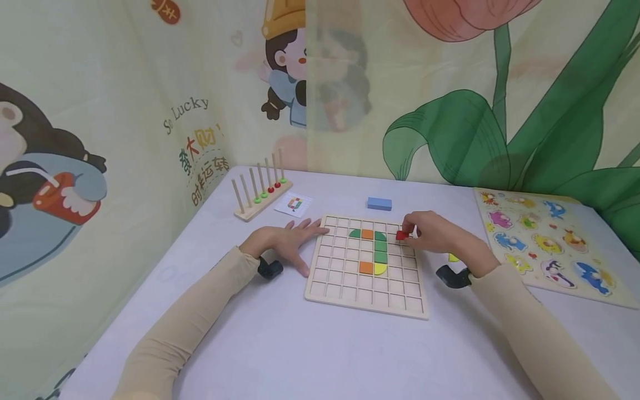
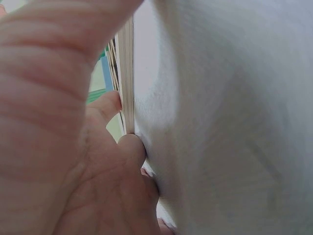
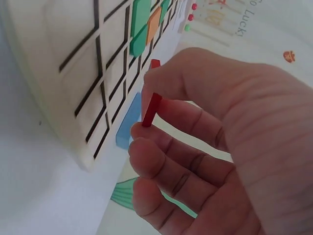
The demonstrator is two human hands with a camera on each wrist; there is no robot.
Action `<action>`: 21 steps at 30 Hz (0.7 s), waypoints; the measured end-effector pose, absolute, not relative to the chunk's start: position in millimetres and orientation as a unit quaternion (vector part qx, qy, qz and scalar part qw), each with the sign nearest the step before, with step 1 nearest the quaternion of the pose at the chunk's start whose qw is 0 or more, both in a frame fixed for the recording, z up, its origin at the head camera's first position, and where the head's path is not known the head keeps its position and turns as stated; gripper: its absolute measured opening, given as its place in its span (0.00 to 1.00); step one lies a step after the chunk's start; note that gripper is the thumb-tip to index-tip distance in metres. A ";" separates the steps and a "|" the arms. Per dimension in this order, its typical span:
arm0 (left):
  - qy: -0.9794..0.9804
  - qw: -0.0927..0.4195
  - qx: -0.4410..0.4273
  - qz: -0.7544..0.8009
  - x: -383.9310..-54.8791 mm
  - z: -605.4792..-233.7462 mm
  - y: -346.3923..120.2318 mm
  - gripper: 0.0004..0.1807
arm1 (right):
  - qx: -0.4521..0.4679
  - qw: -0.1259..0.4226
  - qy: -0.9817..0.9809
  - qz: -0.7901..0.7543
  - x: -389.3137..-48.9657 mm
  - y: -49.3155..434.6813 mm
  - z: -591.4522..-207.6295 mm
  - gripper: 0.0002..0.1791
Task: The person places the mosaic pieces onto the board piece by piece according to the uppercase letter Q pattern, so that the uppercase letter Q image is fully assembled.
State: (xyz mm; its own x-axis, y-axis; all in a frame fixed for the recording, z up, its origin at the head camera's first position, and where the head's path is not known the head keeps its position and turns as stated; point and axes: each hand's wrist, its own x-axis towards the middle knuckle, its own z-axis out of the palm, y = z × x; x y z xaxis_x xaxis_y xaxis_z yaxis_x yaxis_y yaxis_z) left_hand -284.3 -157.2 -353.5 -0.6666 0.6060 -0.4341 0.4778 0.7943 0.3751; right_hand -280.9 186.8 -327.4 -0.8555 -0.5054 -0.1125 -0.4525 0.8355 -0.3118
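A wooden grid board [image 1: 345,280] lies on the table with green, orange and yellow tiles in a hook-shaped figure. Over its upper right cells, my right hand [image 1: 435,233] pinches a red tile [image 1: 401,235] between thumb and fingers. In the right wrist view, red shows on both sides of the thumb: a small red piece [image 3: 151,108] at the fingertips and a red bit [image 3: 155,63] beyond. My left hand [image 1: 290,244] has its fingers spread, fingertips and thumb at the board's left edge. The left wrist view shows two fingertips against the board's side [image 2: 126,73].
Behind the left hand stands a peg rack [image 1: 262,205] with red and green beads, and a patterned card [image 1: 293,204] beside it. A blue block [image 1: 379,204] lies behind the board. An animal puzzle board [image 1: 550,239] is at right; a yellow piece [image 1: 453,258] shows near the right wrist.
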 end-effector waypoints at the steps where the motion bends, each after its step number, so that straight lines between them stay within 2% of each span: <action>1: 0.906 0.277 0.300 0.114 -284.8 -353.8 -156.6 0.62 | -0.256 0.092 0.952 -0.137 -279.8 184.3 -327.2 0.08; 6: 0.906 0.274 0.303 0.113 -286.6 -355.9 -155.6 0.62 | -0.283 0.083 0.946 -0.133 -277.9 170.9 -327.6 0.06; 13: 0.904 0.272 0.306 0.121 -287.2 -356.6 -158.8 0.62 | -0.297 0.105 0.940 -0.135 -276.8 141.3 -326.8 0.06; 21: 0.905 0.275 0.300 0.122 -286.3 -355.5 -157.9 0.62 | -0.315 0.097 0.936 -0.120 -276.0 115.9 -333.7 0.13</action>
State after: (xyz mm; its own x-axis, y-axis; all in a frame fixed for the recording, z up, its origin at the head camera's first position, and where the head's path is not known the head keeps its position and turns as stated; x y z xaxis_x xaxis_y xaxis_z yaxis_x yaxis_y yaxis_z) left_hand -286.3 -157.9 -355.5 -0.6682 0.6109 -0.4248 0.4762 0.7898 0.3866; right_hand -276.0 115.9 -333.7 -0.7823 -0.6140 -0.1047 -0.5675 0.7719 -0.2865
